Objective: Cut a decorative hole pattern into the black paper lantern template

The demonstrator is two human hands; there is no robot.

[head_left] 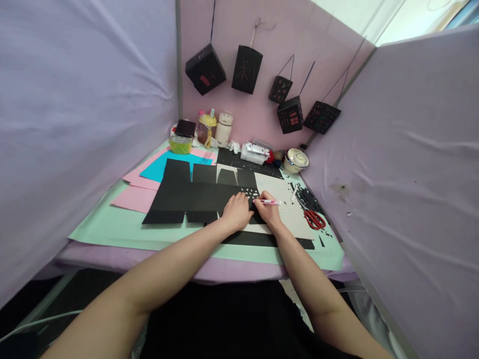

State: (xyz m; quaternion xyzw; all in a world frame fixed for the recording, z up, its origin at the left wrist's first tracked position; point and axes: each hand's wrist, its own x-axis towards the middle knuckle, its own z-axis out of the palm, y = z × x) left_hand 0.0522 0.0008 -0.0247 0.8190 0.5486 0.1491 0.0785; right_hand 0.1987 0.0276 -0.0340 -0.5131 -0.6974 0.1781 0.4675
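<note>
A large sheet of black card with slit tabs along its edges lies on the table. My left hand rests flat on its right part, fingers stretched out together. Just to the right, my right hand is closed round a slim pink-and-white pen-shaped craft knife; its tip is too small to make out. Near both hands, a patch of small cut-outs pierces the card, showing white beneath. A white board lies under the card's right side.
Red-handled scissors and black scraps lie at the right. Pink paper and blue paper are at the left. Behind stand a white bottle, a clear box and a bowl. Black lanterns hang above.
</note>
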